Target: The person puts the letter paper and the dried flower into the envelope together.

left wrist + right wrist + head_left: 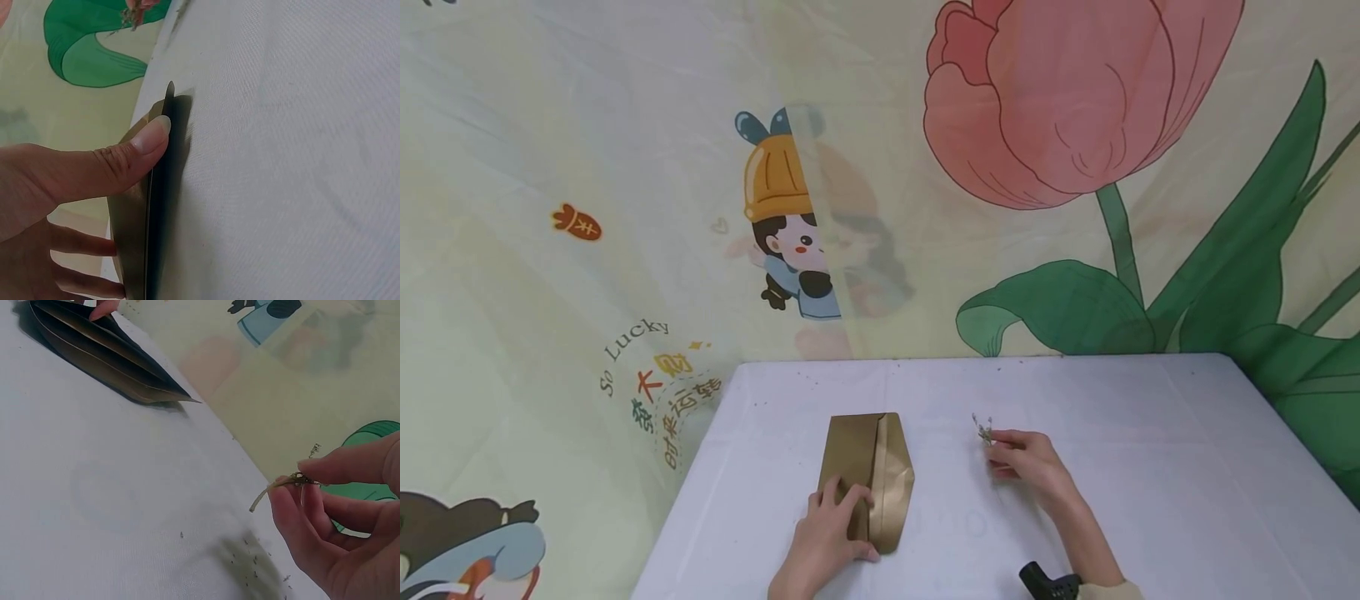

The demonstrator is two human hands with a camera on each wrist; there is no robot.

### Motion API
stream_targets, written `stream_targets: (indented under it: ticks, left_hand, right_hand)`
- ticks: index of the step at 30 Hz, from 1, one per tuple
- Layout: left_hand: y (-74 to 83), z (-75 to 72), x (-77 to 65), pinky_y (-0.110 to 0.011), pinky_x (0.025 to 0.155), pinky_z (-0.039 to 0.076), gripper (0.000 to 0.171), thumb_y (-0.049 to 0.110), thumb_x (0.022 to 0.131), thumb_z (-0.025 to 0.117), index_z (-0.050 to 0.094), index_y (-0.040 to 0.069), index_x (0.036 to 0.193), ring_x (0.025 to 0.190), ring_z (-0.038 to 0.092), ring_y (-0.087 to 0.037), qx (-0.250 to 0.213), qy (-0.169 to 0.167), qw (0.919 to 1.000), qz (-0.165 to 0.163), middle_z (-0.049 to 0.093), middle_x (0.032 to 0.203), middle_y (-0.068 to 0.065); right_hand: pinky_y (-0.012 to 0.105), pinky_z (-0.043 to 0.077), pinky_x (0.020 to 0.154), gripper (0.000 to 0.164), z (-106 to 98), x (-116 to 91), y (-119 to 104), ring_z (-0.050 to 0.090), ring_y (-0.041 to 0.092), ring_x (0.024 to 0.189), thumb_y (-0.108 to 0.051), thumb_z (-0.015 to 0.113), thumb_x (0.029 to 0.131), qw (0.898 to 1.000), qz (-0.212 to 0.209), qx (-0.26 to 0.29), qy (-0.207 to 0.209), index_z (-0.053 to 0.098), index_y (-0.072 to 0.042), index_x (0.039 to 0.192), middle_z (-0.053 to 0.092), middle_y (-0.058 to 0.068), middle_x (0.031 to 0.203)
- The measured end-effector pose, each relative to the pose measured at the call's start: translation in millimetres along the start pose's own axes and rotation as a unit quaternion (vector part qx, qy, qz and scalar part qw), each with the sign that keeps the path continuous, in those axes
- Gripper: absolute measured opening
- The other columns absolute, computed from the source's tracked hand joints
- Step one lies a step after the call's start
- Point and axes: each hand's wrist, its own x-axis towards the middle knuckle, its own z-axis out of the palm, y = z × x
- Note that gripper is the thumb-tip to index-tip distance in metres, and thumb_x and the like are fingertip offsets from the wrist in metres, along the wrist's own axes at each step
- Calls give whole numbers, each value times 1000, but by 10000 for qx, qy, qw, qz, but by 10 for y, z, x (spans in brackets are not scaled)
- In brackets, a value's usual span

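Left hand flat on gold paper pouch, fingers straight, pressing. Right hand right of pouch, fingertips pinching dried sprig.

soft even light, no glare; head view sharp; wrist views dimmer, slightly blurred, faint shadows.

Likely a home craft corner or staged recording spot, hard to say which. Small table under a white cloth, pushed against a printed cartoon backdrop: big pink tulip at 1 o'clock, capped child figure at 11.
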Motion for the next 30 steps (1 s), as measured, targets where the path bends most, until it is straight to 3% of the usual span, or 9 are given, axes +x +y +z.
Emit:
stream_targets:
  ticks: [14, 30]
  left_hand:
    - [1, -8, 1, -67, 68, 50, 64, 41, 65, 94, 56, 33, 115, 125, 46, -59, -86, 12, 10000, -11, 39, 152, -32]
    - [10, -6, -9, -71, 73, 49, 65, 40, 65, 94, 55, 34, 116, 128, 44, -61, -78, -3, 9999, -94, 38, 153, -32]
  right_hand:
    - [40, 63, 79, 42, 221, 13, -49, 75, 25, 86, -3, 69, 95, 9977, -140, 576, -316, 58, 11, 133, 68, 20, 107]
    - [38, 63, 76, 40, 510, -8, -58, 76, 27, 85, -1, 69, 93, 9963, -242, 674, -480, 61, 11, 130, 69, 20, 105]
